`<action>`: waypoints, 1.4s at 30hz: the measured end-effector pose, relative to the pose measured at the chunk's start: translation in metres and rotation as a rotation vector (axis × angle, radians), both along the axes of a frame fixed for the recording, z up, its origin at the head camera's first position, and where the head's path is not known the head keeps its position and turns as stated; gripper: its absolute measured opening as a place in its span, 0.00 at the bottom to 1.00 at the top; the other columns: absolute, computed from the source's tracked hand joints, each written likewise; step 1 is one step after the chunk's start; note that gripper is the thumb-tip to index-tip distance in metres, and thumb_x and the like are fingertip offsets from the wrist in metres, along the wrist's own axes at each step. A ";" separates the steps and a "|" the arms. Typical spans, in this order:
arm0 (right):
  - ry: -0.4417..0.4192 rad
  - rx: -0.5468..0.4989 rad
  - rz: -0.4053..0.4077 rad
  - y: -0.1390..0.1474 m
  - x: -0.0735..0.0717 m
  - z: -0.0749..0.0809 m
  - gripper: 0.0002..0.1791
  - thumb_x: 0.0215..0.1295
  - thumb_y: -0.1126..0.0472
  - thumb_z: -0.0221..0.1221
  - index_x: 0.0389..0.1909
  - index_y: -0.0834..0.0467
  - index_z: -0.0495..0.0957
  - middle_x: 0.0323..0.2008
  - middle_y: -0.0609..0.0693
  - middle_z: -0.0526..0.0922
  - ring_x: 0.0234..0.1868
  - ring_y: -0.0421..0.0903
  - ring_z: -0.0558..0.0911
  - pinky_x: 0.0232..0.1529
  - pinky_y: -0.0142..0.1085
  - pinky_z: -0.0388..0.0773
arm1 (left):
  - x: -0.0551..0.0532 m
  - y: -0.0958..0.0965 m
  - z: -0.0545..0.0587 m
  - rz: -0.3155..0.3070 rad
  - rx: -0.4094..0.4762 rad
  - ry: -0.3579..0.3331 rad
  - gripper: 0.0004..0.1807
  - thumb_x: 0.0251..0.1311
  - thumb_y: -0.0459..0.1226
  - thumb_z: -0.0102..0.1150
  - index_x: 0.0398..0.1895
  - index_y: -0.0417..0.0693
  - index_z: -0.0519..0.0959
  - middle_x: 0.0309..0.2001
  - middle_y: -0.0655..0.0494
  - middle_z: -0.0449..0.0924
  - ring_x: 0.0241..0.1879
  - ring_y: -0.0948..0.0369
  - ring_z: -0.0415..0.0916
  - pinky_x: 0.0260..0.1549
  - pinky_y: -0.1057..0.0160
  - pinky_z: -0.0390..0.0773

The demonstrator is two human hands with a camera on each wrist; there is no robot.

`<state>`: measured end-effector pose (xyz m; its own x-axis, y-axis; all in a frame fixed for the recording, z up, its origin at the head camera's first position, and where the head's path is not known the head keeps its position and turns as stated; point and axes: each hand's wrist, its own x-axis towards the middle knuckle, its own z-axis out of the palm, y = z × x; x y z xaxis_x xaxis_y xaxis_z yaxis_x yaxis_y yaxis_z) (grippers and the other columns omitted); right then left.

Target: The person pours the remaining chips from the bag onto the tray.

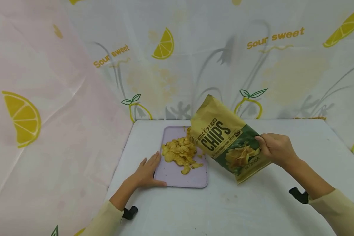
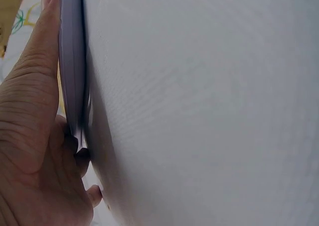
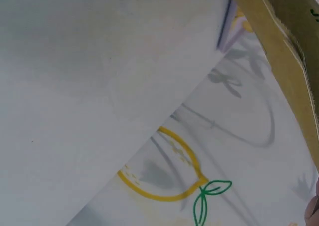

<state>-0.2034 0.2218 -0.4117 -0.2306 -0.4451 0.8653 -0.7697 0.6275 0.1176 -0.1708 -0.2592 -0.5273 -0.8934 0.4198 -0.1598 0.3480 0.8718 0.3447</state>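
A lavender tray (image 1: 180, 181) lies on the white table with a heap of potato chips (image 1: 181, 149) on it. My left hand (image 1: 146, 173) rests at the tray's near left corner, thumb along the front edge and fingers spread by the left side. In the left wrist view, the thumb (image 2: 37, 52) lies against the tray's rim (image 2: 72, 56). My right hand (image 1: 275, 147) pinches the lower end of a gold and green chip bag (image 1: 221, 137), tilted with its mouth down over the tray's right side. Part of the heap is hidden behind the bag.
The white table (image 1: 224, 213) ends at the back against a hanging cloth (image 1: 188, 82) printed with lemons. A pinkish cloth (image 1: 62, 147) hangs along the left. A black wrist strap piece (image 1: 299, 195) sticks out at the right wrist, another (image 1: 130, 213) at the left.
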 end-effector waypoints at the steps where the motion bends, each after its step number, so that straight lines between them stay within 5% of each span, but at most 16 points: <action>1: -0.002 0.012 0.002 0.000 0.000 0.000 0.30 0.79 0.47 0.44 0.12 0.54 0.58 0.11 0.37 0.50 0.13 0.31 0.48 0.11 0.28 0.48 | 0.000 0.000 0.000 0.002 -0.001 0.001 0.73 0.42 0.72 0.65 0.79 0.39 0.39 0.80 0.44 0.38 0.79 0.49 0.41 0.73 0.37 0.40; 42: -0.047 0.020 -0.006 0.002 0.001 -0.010 0.30 0.79 0.47 0.44 0.12 0.53 0.59 0.11 0.36 0.51 0.13 0.31 0.50 0.12 0.27 0.50 | -0.002 -0.002 -0.003 0.002 -0.010 -0.007 0.74 0.41 0.74 0.64 0.79 0.40 0.39 0.80 0.45 0.36 0.79 0.49 0.40 0.73 0.37 0.39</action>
